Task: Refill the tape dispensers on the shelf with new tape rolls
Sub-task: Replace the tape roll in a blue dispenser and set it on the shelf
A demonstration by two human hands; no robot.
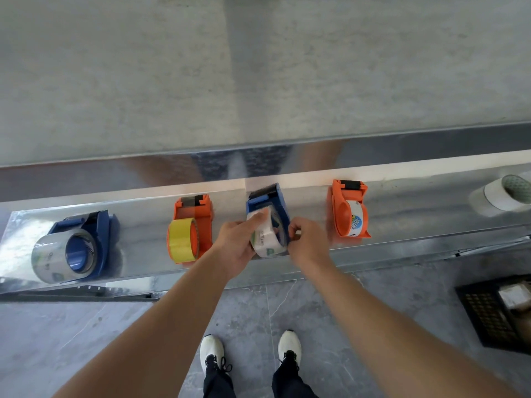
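Bare forearms [172,326] rising from the bottom edge toward mid-frame, white sneakers [212,351] low between them. At mid-frame, left hand [238,245] wrapped over a white printed tape roll [265,239], fingers curled across its top. Just beside it, right hand [309,242], fingertips pinched on the right wall of a blue plastic tape dispenser [273,202] standing at centre on the shiny metal shelf [416,214]; slightly blurred. Roll lodged partly inside that dispenser, seemingly not yet seated or threaded.

Already loaded, by the look:
- second blue dispenser [100,228] with clear roll [57,257], far left
- orange dispenser [198,208] with yellow roll [181,239], left of centre
- other orange dispenser [349,193] with white patterned roll [355,222], right of centre

Spare white rolls [500,196] at the right edge. Judged three of four done, the last under way, with the tape end probably left to feed toward the cutter.
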